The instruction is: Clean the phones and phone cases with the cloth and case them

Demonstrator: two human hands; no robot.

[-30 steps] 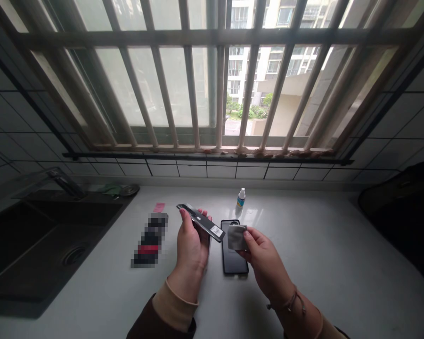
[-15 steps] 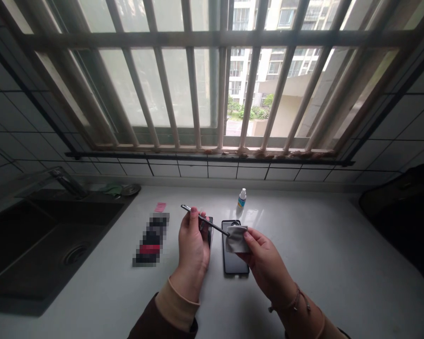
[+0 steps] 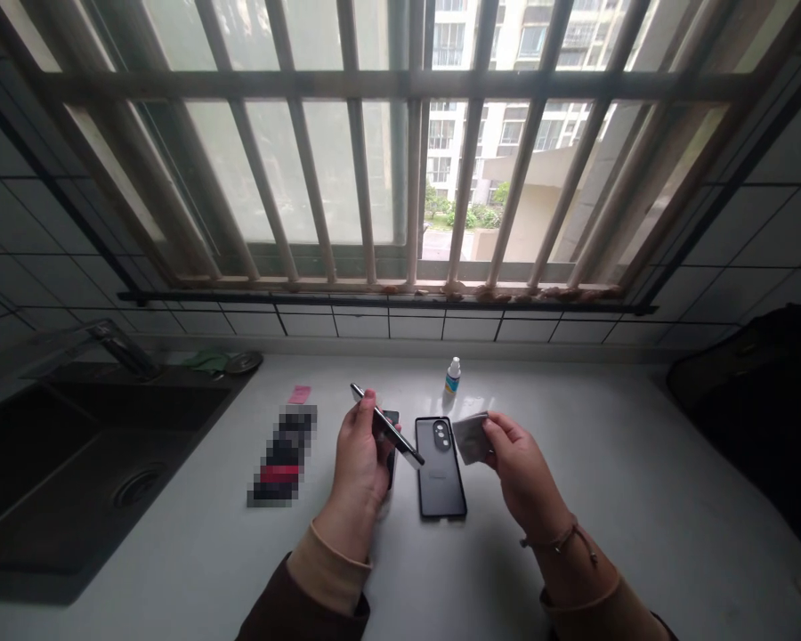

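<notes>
1. Landmark: the black phone case [image 3: 441,490], lying flat on the white counter [image 3: 594,534], camera cutout at its far end.
2. Left of the case, the left hand [image 3: 360,454] grips a phone [image 3: 388,436] between thumb and fingers. The phone is tilted and nearly edge-on, its lower end overlapping the case's left edge in view.
3. Right of the case, the right hand [image 3: 519,463] pinches a folded grey cloth [image 3: 471,438] by its edge, thumb against fingers; the cloth is just beside the case's far right corner. A cord bracelet [image 3: 561,539] circles that wrist.
4. Between left hand and case is a dark object [image 3: 392,418], mostly blocked by the hand and phone; whether it rests on the counter I cannot tell.
5. Beyond the case stands an upright small bottle [image 3: 452,377] with a white cap.
6. Farther left of the case: a pink slip [image 3: 300,394], a pixelated item [image 3: 284,458], then the dark sink [image 3: 40,463] with its faucet [image 3: 124,347].
7. Well to the right of the case, a black bag [image 3: 761,409]; past its far end, a barred window [image 3: 400,86].
8. Writing: the bottle's blue-and-yellow label is too small to read; a faint mark on the case's inner face is equally illegible.
</notes>
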